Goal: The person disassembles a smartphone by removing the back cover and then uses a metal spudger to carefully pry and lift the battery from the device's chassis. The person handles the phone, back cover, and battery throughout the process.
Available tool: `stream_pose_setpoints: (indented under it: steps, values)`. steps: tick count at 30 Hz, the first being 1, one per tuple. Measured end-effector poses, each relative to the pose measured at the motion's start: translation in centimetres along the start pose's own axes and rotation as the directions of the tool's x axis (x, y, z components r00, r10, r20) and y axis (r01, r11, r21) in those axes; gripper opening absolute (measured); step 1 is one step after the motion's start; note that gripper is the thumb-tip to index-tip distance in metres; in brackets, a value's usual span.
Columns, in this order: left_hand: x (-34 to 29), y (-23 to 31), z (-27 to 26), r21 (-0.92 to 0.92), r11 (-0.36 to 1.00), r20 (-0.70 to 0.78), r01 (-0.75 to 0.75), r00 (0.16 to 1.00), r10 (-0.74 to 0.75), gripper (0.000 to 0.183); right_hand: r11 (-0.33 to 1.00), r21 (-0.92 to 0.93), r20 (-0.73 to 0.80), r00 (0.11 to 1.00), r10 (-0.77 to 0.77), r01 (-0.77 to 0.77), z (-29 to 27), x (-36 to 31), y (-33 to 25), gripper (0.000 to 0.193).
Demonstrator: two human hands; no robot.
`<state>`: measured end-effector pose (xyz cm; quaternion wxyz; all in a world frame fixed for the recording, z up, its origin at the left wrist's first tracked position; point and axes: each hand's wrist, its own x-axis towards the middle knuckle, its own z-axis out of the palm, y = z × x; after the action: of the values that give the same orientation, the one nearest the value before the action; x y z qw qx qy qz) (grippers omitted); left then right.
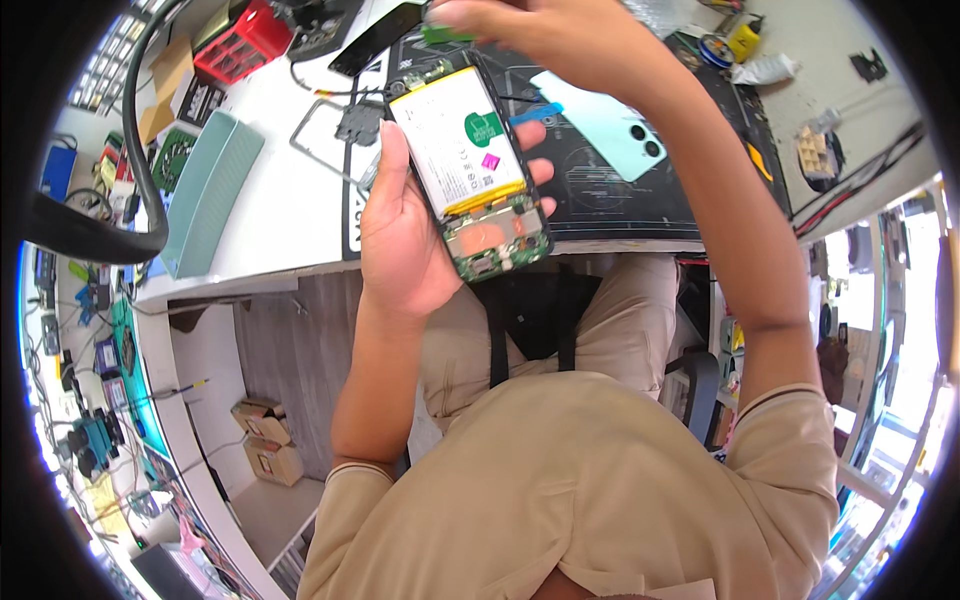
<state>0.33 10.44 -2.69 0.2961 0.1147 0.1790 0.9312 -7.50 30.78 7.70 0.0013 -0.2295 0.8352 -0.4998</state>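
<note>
Thick black tube (143, 130): well left of the opened phone (470, 165), our landmark.

Grey-green tray (210, 190): left of the phone, nearer than the tube.

Red box (243, 42): beyond the phone, to its upper left.

Thin grey frame (305, 135): just left of the phone, lying on the bench.

Black slab (378, 40): beyond the phone's upper end; we cannot tell its kind.

Left hand (403, 245): grasping the phone from beneath, thumb along its left edge, fingertips showing past its right. We judge this cradle sound: pressure belongs on the rims, away from the battery (440, 145) and the bare circuit board (490, 243). The phone's lower end overlaps the bench's front edge in our view, so we would carry it farther in, above the mat.

Green item (440, 34): beyond the phone's upper end, partly covered by fingers.

Blue strip (540, 113): just right of the phone; we cannot tell whether it is attached. We would keep it from snagging.

Right hand (560, 40): beyond the phone and apart from it, fingers reaching leftward by slab and green item; we cannot tell whether it grasps either. A slow, high return would spare the exposed parts.

Mint panel (600, 125): right of the phone, on the black mat (620, 215), best left clear of the elbow.
</note>
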Motion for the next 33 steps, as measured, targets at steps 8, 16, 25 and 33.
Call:
stream_pose_setpoints:
  steps: [8,16,25,33]
  values:
    - [-0.7,0.5,1.7,0.005,0.986,-0.199,-0.166,0.966,0.164,0.081,0.866,-0.313,-0.058,0.902,-0.428,0.391,4.8,-9.4,1.9,0.024]
    - [-0.7,0.8,1.3,-0.028,0.993,0.06,-0.111,0.992,0.113,0.077,0.69,-0.497,0.15,0.835,-0.53,0.527,3.8,-8.8,0.4,0.031]
    - [0.4,0.5,4.0,-0.188,0.959,-0.028,-0.21,0.978,0.208,0.062,0.585,-0.576,0.249,0.804,-0.54,0.571,2.6,-7.9,-0.4,0.026]
    - [0.1,1.3,1.9,-0.089,0.985,0.139,-0.15,0.977,0.161,0.072,0.565,-0.583,0.212,0.78,-0.588,0.584,3.4,-8.1,-0.5,0.027]
